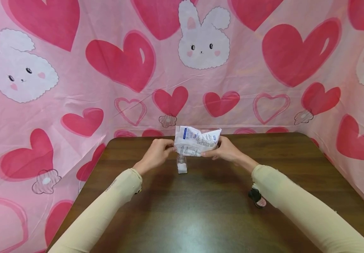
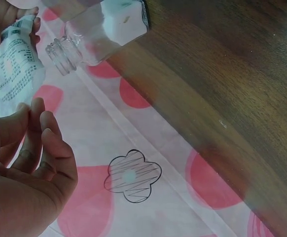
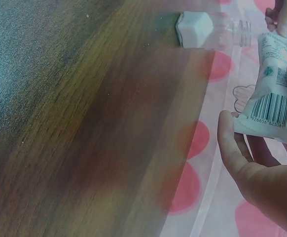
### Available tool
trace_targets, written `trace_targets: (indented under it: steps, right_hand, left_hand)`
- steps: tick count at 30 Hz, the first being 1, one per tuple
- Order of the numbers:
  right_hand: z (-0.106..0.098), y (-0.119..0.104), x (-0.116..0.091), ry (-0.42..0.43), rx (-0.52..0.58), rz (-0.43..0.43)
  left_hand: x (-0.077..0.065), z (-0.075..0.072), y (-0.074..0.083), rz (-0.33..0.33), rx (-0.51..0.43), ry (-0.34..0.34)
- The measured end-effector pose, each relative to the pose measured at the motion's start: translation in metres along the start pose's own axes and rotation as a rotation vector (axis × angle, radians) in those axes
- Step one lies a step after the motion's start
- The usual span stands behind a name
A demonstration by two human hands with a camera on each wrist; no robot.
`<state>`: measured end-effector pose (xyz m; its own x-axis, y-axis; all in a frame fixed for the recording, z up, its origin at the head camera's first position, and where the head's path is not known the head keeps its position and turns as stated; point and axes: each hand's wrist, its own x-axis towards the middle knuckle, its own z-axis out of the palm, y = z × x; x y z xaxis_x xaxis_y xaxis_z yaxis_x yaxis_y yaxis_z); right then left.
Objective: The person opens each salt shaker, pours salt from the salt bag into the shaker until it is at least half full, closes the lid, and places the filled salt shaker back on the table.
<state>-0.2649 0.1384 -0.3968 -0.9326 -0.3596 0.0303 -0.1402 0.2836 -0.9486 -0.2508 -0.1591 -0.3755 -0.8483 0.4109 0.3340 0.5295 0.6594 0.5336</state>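
**One packet held by two grips above one bottle**

In the head view, one white packet (image 1: 194,142) with blue and black print is held up between two grips. Its edge on the 9 o'clock side is pinched by the left grip (image 1: 156,153); its 3 o'clock end is grasped by the right grip (image 1: 227,151), with the thumb laid across the lower edge. At 7 o'clock from the packet, one clear glass bottle (image 1: 182,166) is stood upright on the brown surface (image 1: 191,218), its lower part filled with something white. Two pale sleeves (image 1: 112,196) are seen. Three rabbits are printed on the pink backdrop (image 1: 213,79) among many hearts, the one at 3 o'clock cut off by the frame.

In the left wrist view, the left grip is shown at 8 o'clock, thumb and forefinger brought together at the packet's edge. The bottle is seen at 11 o'clock, its uncapped, threaded mouth just beside the packet.

In the right wrist view, the right grip is shown at 4 o'clock, the packet clasped between thumb and fingers. One barcode (image 3: 270,109) is displayed on the packet. The bottle is seen at 1 o'clock.
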Motion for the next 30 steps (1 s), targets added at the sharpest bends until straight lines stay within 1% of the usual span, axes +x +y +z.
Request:
trace_targets:
  steps: [14,30]
  right_hand:
    - [0.0005,0.0001,-0.0005,-0.003,-0.013,-0.006]
    - [-0.0004,-0.0044,-0.0022,-0.007,-0.015,-0.003]
  left_hand:
    - [-0.0013,0.0005,-0.0006,-0.009,-0.005,0.001]
    - [-0.0012,0.0006,-0.0006,0.007,0.001,0.005]
